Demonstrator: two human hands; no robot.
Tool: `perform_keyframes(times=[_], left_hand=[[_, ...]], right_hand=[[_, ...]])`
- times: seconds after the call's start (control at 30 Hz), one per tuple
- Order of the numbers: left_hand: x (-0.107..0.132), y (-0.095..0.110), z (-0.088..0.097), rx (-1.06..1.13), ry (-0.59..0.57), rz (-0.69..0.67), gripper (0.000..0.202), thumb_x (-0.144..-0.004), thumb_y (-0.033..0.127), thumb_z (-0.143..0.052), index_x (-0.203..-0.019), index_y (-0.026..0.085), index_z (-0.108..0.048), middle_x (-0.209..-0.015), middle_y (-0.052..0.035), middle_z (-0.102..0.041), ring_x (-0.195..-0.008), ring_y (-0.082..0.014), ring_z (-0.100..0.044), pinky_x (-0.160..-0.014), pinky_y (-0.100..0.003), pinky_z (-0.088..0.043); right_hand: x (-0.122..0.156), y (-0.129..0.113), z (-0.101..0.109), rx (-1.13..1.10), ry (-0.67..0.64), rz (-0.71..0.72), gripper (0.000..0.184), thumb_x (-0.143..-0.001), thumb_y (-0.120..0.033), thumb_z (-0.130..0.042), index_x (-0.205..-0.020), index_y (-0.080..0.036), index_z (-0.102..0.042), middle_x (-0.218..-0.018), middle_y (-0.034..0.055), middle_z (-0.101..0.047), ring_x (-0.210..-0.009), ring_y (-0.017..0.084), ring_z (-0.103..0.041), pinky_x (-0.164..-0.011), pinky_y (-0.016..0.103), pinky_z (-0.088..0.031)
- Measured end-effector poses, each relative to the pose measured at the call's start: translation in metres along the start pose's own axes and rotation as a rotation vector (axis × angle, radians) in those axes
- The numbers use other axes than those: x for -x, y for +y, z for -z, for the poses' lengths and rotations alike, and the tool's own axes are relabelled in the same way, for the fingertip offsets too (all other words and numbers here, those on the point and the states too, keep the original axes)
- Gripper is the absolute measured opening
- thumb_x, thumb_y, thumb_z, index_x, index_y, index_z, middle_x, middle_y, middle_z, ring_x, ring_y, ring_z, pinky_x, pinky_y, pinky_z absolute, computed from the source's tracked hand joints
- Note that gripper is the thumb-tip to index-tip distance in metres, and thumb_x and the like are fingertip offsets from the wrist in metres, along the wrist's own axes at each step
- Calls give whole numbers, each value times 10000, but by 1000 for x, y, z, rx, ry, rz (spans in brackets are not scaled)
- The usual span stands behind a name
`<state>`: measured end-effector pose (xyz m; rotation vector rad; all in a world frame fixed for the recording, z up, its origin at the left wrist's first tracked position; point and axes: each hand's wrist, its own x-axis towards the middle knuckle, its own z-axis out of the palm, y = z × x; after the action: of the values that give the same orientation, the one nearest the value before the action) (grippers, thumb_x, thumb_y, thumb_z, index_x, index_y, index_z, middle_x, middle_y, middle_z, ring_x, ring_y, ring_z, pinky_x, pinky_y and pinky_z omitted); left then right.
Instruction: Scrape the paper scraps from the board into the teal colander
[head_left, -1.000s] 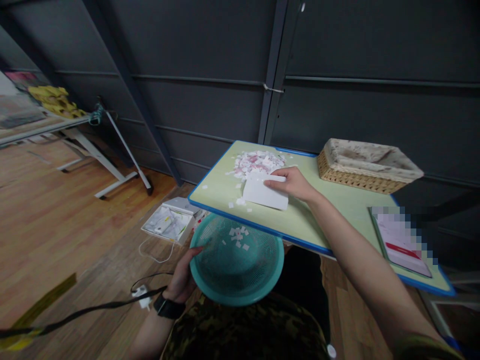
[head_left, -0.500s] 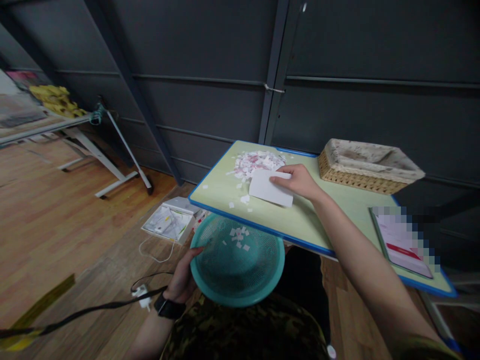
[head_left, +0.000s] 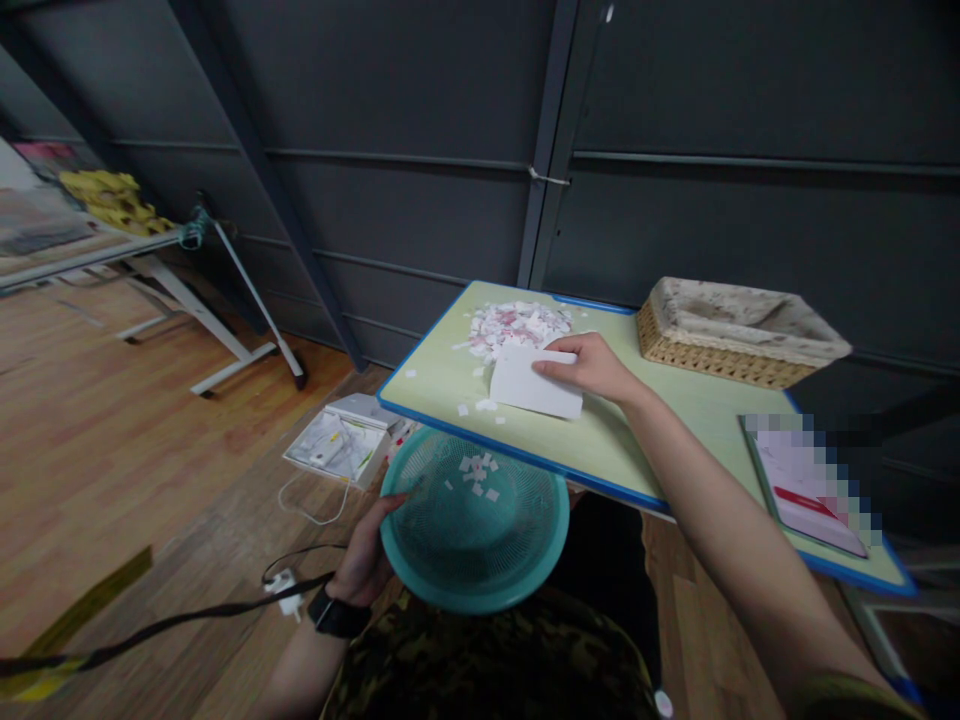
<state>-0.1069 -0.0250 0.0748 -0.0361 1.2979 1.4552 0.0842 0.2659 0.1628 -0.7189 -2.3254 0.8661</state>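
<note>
White card (head_left: 534, 388), one scrap heap (head_left: 514, 325), one colander (head_left: 469, 545)

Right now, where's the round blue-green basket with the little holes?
In the head view, the blue-green basket is low in the middle, just below the yellow-green board's near edge, with the left hand holding its left rim.

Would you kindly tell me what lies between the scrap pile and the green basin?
The head view shows a white card, loose paper scraps and the table's blue edge there.
</note>
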Motion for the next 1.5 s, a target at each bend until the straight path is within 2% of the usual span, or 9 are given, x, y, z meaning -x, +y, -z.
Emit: perform_keyframes(times=[0.1,0.3,0.47,0.73,0.87,1.03,1.17,1.33,1.5], left_hand=[[0,0,0,0,3,-6,120,-770,216,-687,-836,133,-745,-773,-70,-808,-632,-208,-732,-701,-292,-575],[-4,-2,3,22,-51,-7,160,-730,268,-729,-828,143,-749,-830,-71,-814,-694,-217,-743,-758,-300,-574],[-4,-2,4,4,-26,-7,197,-712,264,-742,-873,152,-752,-818,-68,-814,-762,-254,-756,-825,-329,-572],[-2,0,3,-7,-11,0,150,-785,246,-684,-873,141,-746,-810,-73,-812,-753,-239,-756,-784,-303,-580],[-3,0,3,-10,-2,-5,136,-772,240,-705,-866,147,-737,-812,-78,-812,-826,-272,-759,-823,-331,-581],[-3,-1,4,-18,-5,-23,116,-786,226,-687,-854,144,-734,-779,-70,-809,-781,-263,-761,-799,-335,-597],[-3,0,3,1,-8,-8,123,-781,205,-681,-877,147,-734,-774,-69,-808,-745,-249,-761,-787,-332,-597],[-4,1,3,23,0,-4,91,-765,210,-700,-830,152,-728,-755,-56,-802,-697,-226,-751,-780,-324,-589],[-7,3,9,44,-7,-36,166,-733,213,-731,-889,155,-736,-806,-55,-807,-784,-245,-756,-843,-347,-575]], right_hand=[[1,-1,2,-9,-9,-14,317,-751,-454,-660,-694,-145,-700,-668,28,-638,-630,148,-522,-594,280,-368],[1,-2,10,-55,-92,-34,317,-718,-460,-682,-672,-147,-683,-632,3,-589,-627,139,-498,-593,273,-362],[1,-1,7,-56,-44,-48,336,-720,-480,-681,-695,-145,-693,-656,16,-612,-630,142,-506,-591,277,-365],[2,0,2,-51,-114,3,356,-734,-503,-682,-668,-153,-678,-612,-1,-563,-604,124,-471,-550,260,-334],[2,1,-6,-95,-85,-29,366,-736,-514,-684,-701,-150,-687,-634,2,-581,-594,116,-462,-547,260,-341],[2,2,-11,-155,-177,-35,367,-722,-513,-702,-720,-146,-698,-639,2,-597,-593,112,-482,-540,251,-349],[1,3,-13,-155,-94,-58,365,-713,-502,-725,-740,-138,-711,-674,17,-627,-608,119,-499,-554,254,-362],[1,2,-33,-173,-37,-70,399,-748,-523,-692,-821,-132,-721,-734,35,-665,-634,138,-525,-558,257,-367],[3,-6,-48,-182,-102,-20,379,-791,-514,-648,-810,-138,-698,-771,47,-673,-694,157,-549,-609,266,-397]])
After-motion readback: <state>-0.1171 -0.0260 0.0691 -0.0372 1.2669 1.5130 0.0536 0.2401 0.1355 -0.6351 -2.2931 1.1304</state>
